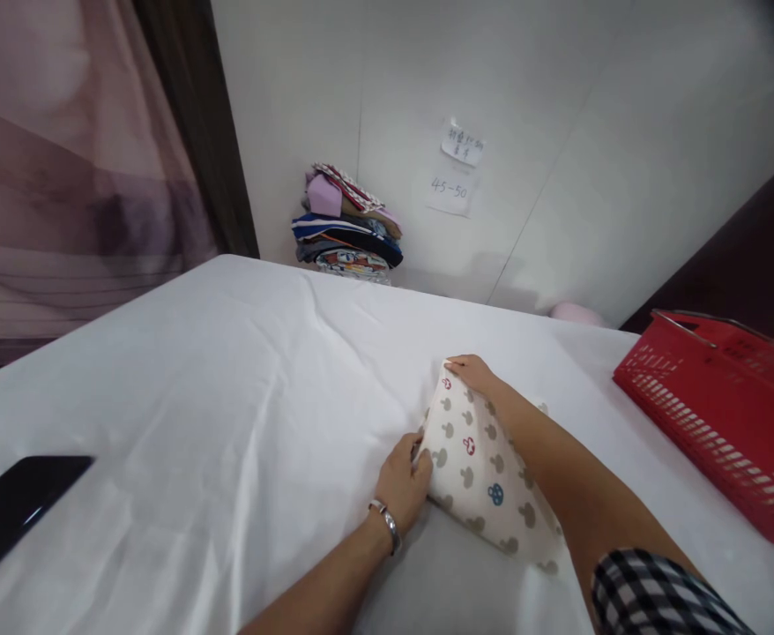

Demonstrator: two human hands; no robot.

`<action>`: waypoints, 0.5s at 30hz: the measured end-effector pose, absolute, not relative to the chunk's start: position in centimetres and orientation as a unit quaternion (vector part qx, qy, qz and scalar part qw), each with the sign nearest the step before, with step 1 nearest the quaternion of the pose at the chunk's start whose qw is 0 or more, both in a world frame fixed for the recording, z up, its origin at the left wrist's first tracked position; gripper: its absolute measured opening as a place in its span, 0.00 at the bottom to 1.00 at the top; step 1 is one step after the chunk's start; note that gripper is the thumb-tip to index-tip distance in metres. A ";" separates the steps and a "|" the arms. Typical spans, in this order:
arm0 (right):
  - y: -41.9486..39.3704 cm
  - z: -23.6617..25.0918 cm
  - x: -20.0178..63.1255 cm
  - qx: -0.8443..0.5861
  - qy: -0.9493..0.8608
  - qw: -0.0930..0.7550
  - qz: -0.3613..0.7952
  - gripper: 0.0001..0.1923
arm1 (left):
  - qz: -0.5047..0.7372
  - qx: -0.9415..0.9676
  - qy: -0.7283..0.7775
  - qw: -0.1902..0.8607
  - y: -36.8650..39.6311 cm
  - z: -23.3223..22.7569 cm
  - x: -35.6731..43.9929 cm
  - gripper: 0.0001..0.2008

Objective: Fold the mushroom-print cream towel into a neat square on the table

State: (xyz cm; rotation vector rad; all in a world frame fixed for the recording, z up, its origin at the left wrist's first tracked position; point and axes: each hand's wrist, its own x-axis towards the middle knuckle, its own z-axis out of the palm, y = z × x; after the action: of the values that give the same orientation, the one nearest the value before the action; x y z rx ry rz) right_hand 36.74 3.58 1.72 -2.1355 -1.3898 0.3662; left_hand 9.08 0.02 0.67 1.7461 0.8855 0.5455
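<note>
Head view: folding step in hand, it seems.
Left hand (404, 481): pinches cloth (476, 467) edge.
Right hand (472, 372): flat, open, pressing cloth corner.
Next: likely a firm crease on the bench (228, 370).

White sheet (228, 370) open leftward (phone (10, 511) at edge); red basket (724, 414) blocks right.

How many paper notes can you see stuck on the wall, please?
2: a small handwritten note up on the white wall, and a second note marked 45-50 just below it, right of the stacked clothes.
</note>
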 end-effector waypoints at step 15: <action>1.8 2.2 37.8 -0.823 -0.492 0.270 0.090 0.15 | 0.229 0.725 0.374 0.531 -0.2 0.7 9.1 0.13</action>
State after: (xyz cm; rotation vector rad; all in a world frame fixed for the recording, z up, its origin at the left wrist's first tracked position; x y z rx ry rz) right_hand 37.79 1.83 2.22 -2.2171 -1.3269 0.2417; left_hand 9.12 -0.16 0.70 1.7293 0.8928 0.5459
